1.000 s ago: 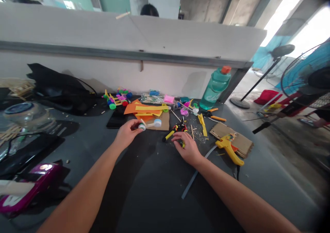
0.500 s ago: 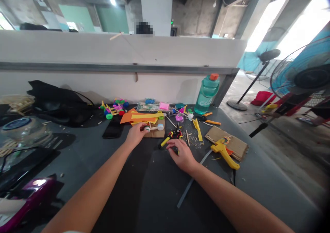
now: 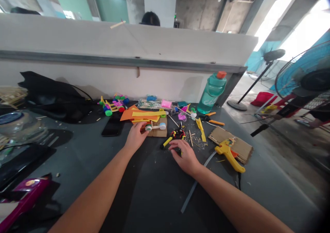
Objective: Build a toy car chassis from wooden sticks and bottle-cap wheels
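My left hand (image 3: 136,137) pinches the near end of a small wheeled piece made of bottle caps (image 3: 162,126) joined by thin sticks. It rests over a square of cardboard (image 3: 157,134), and the fingers partly hide the nearer cap. To the right, my right hand (image 3: 184,155) hovers with loosely bent fingers, thumb apart, and nothing visible in its grasp. Just beyond it lie cutting pliers (image 3: 168,140) with yellow and black handles, one handle partly covered by the hand. Orange and yellow paper strips (image 3: 144,115) are spread behind the cardboard.
A yellow glue gun (image 3: 229,154) lies against a cardboard piece at right, its clear glue stick (image 3: 189,195) reaching forward. A green bottle (image 3: 211,93) stands by the partition. A phone (image 3: 112,127), orange-handled pliers (image 3: 216,122), scraps and a glass jar (image 3: 15,130) surround the hands.
The view has tilted down slightly and shifted, so the tabletop sits a little differently in frame. Both hands keep nearly the same places; the left still has the wheeled piece.
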A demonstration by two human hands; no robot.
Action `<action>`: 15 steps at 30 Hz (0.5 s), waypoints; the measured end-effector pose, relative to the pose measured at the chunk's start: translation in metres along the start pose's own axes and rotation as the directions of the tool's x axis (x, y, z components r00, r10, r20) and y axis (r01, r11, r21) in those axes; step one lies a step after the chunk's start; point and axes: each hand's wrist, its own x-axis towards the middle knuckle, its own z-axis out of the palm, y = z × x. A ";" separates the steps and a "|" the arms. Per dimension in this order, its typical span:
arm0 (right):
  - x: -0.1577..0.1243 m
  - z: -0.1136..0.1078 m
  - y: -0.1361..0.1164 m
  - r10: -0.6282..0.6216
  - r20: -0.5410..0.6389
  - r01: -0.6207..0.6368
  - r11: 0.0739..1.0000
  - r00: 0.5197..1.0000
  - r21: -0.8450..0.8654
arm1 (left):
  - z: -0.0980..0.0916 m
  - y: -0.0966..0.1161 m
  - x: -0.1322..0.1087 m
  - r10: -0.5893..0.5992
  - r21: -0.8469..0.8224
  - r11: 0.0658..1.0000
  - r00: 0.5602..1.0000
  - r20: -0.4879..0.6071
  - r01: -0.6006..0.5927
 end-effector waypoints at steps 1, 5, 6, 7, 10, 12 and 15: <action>0.000 0.000 0.000 0.008 0.003 -0.008 1.000 1.000 0.002 | -0.001 0.000 -0.001 0.009 0.011 1.000 1.000 -0.010 -0.009; 0.000 0.000 -0.001 0.022 0.006 -0.022 1.000 1.000 0.006 | -0.002 0.002 -0.004 0.057 0.062 0.997 0.994 -0.094 -0.052; 0.000 0.000 -0.001 0.019 0.005 -0.019 1.000 1.000 0.008 | -0.003 0.002 -0.005 0.068 0.066 0.996 0.990 -0.120 -0.061; 0.000 0.000 -0.001 0.016 0.002 -0.016 1.000 1.000 0.010 | -0.003 0.002 -0.005 0.076 0.065 0.996 0.987 -0.144 -0.068; 0.001 0.000 -0.001 0.009 0.000 -0.009 1.000 1.000 0.017 | -0.005 0.002 -0.005 0.076 0.029 0.997 0.975 -0.211 -0.072; 0.001 0.000 0.000 0.002 0.009 -0.002 1.000 1.000 0.008 | -0.007 0.002 -0.005 0.054 -0.015 0.998 0.965 -0.255 -0.060; 0.000 0.001 -0.002 -0.021 0.046 0.022 0.999 0.999 -0.029 | -0.010 0.006 -0.007 -0.003 -0.073 0.997 0.959 -0.284 -0.018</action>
